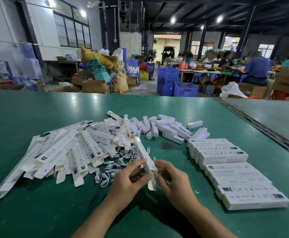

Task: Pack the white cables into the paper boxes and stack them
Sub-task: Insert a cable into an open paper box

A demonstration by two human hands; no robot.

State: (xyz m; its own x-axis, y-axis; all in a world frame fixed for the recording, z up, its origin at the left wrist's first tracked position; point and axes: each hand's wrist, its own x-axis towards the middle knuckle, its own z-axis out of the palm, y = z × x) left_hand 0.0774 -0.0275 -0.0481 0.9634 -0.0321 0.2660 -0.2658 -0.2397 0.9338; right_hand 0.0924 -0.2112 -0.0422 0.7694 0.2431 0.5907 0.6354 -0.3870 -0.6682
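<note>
Green table [37, 212]: one box [144, 157], two hands [130, 179] [173, 179]

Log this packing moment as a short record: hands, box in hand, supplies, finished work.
left hand: grips the open box along its side
right hand: pinches the near open end of that box
cables: loose heap just beyond the hands
flat boxes: unfilled pile, left side of the table
packed boxes: stacked in rows, right side
small white pieces: scattered heap, far centre
</note>
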